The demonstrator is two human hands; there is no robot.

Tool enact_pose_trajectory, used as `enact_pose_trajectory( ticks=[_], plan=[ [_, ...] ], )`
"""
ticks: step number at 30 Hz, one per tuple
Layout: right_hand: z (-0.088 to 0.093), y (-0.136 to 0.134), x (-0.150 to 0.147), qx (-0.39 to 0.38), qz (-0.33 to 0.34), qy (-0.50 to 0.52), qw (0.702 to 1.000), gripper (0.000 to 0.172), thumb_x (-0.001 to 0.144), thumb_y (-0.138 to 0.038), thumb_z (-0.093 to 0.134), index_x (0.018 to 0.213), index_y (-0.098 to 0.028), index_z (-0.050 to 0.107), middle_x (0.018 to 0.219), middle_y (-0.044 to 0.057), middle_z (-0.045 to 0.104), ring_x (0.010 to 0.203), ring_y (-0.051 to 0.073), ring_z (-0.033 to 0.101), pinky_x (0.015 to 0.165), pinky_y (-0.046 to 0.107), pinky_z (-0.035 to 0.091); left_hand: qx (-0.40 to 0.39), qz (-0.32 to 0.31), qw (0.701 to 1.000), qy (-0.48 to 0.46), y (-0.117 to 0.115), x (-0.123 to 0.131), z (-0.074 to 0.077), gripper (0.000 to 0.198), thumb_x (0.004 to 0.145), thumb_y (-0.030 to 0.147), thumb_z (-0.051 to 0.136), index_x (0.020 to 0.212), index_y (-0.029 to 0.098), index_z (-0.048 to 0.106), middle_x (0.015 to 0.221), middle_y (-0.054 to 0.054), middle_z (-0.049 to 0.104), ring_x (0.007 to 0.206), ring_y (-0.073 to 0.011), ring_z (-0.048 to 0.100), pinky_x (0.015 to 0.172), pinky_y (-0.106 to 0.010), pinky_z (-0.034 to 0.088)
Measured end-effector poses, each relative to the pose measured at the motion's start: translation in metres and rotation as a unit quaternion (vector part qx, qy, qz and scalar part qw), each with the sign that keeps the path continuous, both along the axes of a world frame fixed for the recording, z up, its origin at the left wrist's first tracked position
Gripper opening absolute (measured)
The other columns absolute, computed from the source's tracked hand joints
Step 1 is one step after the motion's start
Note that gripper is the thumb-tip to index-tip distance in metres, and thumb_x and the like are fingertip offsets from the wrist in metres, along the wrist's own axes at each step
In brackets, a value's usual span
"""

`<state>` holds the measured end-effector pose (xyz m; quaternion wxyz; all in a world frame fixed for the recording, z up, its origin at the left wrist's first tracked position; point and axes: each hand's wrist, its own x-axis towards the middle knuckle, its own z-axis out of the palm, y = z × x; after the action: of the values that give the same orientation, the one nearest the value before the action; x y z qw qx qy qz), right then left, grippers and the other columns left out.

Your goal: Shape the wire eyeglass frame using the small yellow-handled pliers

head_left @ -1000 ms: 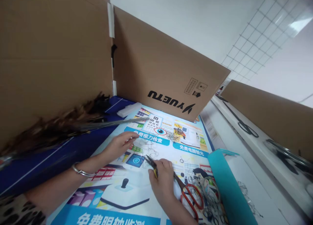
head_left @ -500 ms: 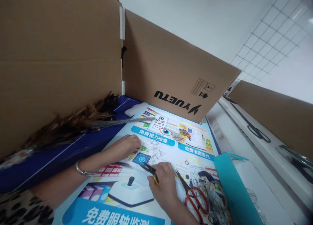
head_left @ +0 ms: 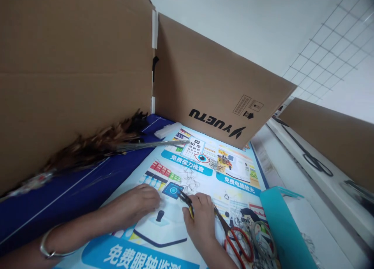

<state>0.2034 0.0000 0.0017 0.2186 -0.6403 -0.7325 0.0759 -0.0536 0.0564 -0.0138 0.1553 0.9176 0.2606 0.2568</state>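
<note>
My right hand [head_left: 201,218] is closed around pliers [head_left: 186,199] with dark jaws and yellow-and-black handles. The jaws point up and to the left over the printed poster. To their left, my left hand [head_left: 143,203] lies low over the poster with its fingers curled together; whatever may be in them is too small or blurred to make out. Thin tangled wire [head_left: 188,181] lies just beyond the pliers. Red-handled scissors [head_left: 239,241] rest beside my right wrist, and a coil of wire [head_left: 264,238] sits to their right.
Cardboard panels [head_left: 204,74] stand at the left and back. Brown feathers [head_left: 96,144] and a bundle of thin rods [head_left: 157,143] lie along the left. At the right are a teal folder [head_left: 283,226] and a white ledge [head_left: 315,160]. More wire bits [head_left: 216,166] lie farther back.
My left hand has drawn back toward me and slightly left, away from the tangled wire. My right hand keeps hold of the pliers nearly in place. The whole view has shifted a little.
</note>
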Motion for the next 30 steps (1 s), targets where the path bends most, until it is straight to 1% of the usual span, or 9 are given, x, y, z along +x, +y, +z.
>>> enact_pose_trajectory(
  ticks=[3, 6, 8, 9, 11, 13, 18, 25, 30],
  plan=[
    [0.0, 0.001, 0.0, 0.008, 0.004, -0.006, 1.0, 0.028, 0.081, -0.019, 0.065, 0.108, -0.024, 0.065, 0.104, 0.007, 0.062, 0.098, 0.027, 0.053, 0.087, 0.042, 0.043, -0.036, 0.03, 0.999, -0.005, 0.011, -0.004, -0.003, 0.022, 0.095, 0.02, 0.049, 0.094, 0.024, 0.071, 0.091, -0.004, 0.073, 0.087, -0.0205, 0.064, 0.085, -0.031, 0.047],
    [0.0, 0.001, 0.0, 0.014, 0.019, -0.005, 1.0, 0.028, 0.081, -0.018, 0.064, 0.108, -0.024, 0.065, 0.104, 0.008, 0.062, 0.097, 0.028, 0.052, 0.086, 0.042, 0.043, -0.042, 0.104, 0.994, -0.015, 0.037, -0.006, -0.007, 0.021, 0.095, 0.024, 0.049, 0.095, 0.022, 0.071, 0.091, -0.006, 0.073, 0.088, -0.0221, 0.064, 0.084, -0.032, 0.049],
    [-0.001, 0.001, 0.0, 0.018, 0.024, -0.003, 1.0, 0.028, 0.081, -0.018, 0.064, 0.108, -0.025, 0.065, 0.103, 0.007, 0.062, 0.097, 0.028, 0.052, 0.085, 0.042, 0.043, -0.031, 0.131, 0.99, -0.027, 0.055, -0.005, -0.008, 0.022, 0.095, 0.025, 0.05, 0.101, 0.022, 0.071, 0.098, -0.007, 0.073, 0.095, -0.0236, 0.064, 0.087, -0.034, 0.049],
    [-0.001, 0.001, 0.001, 0.02, 0.024, -0.003, 1.0, 0.028, 0.081, -0.018, 0.065, 0.108, -0.024, 0.065, 0.103, 0.007, 0.062, 0.097, 0.028, 0.053, 0.085, 0.043, 0.043, -0.021, 0.136, 0.99, -0.033, 0.064, -0.004, -0.009, 0.023, 0.095, 0.026, 0.05, 0.104, 0.022, 0.071, 0.102, -0.008, 0.073, 0.099, -0.0245, 0.063, 0.089, -0.035, 0.049],
    [-0.002, 0.001, 0.001, 0.021, 0.022, -0.006, 1.0, 0.028, 0.081, -0.018, 0.065, 0.108, -0.024, 0.065, 0.103, 0.008, 0.062, 0.097, 0.028, 0.052, 0.086, 0.043, 0.043, -0.014, 0.111, 0.994, -0.019, 0.077, -0.002, -0.009, 0.026, 0.097, 0.024, 0.047, 0.108, 0.02, 0.071, 0.106, -0.01, 0.073, 0.101, -0.0247, 0.062, 0.091, -0.036, 0.048],
    [-0.003, 0.001, 0.001, 0.019, 0.021, -0.011, 1.0, 0.029, 0.081, -0.019, 0.065, 0.109, -0.024, 0.064, 0.104, 0.008, 0.062, 0.097, 0.029, 0.052, 0.085, 0.044, 0.044, -0.012, 0.097, 0.995, -0.016, 0.085, 0.001, -0.009, 0.027, 0.097, 0.023, 0.048, 0.105, 0.022, 0.073, 0.106, -0.01, 0.073, 0.101, -0.0243, 0.062, 0.092, -0.037, 0.047],
    [-0.004, 0.001, 0.002, 0.015, 0.029, -0.016, 0.999, 0.029, 0.081, -0.019, 0.065, 0.11, -0.024, 0.064, 0.105, 0.008, 0.062, 0.098, 0.029, 0.052, 0.085, 0.044, 0.044, -0.022, 0.078, 0.997, -0.013, 0.088, 0.002, -0.011, 0.027, 0.096, 0.022, 0.049, 0.097, 0.023, 0.076, 0.096, -0.008, 0.075, 0.095, -0.0227, 0.063, 0.093, -0.036, 0.047],
    [-0.003, 0.001, 0.002, 0.017, 0.029, -0.014, 0.999, 0.029, 0.081, -0.02, 0.066, 0.109, -0.024, 0.064, 0.104, 0.008, 0.062, 0.097, 0.029, 0.052, 0.085, 0.044, 0.044, -0.044, 0.086, 0.995, -0.012, 0.081, 0.001, -0.009, 0.026, 0.095, 0.02, 0.05, 0.09, 0.021, 0.075, 0.094, -0.008, 0.075, 0.094, -0.0239, 0.064, 0.091, -0.037, 0.046],
    [-0.002, 0.002, 0.001, 0.015, 0.03, -0.012, 0.999, 0.029, 0.08, -0.019, 0.066, 0.109, -0.024, 0.064, 0.104, 0.008, 0.062, 0.097, 0.029, 0.053, 0.085, 0.043, 0.045, -0.087, 0.11, 0.99, -0.028, 0.065, 0.006, -0.006, 0.023, 0.094, 0.025, 0.051, 0.096, 0.022, 0.074, 0.095, -0.005, 0.077, 0.09, -0.0217, 0.068, 0.083, -0.031, 0.05]
  ],
)
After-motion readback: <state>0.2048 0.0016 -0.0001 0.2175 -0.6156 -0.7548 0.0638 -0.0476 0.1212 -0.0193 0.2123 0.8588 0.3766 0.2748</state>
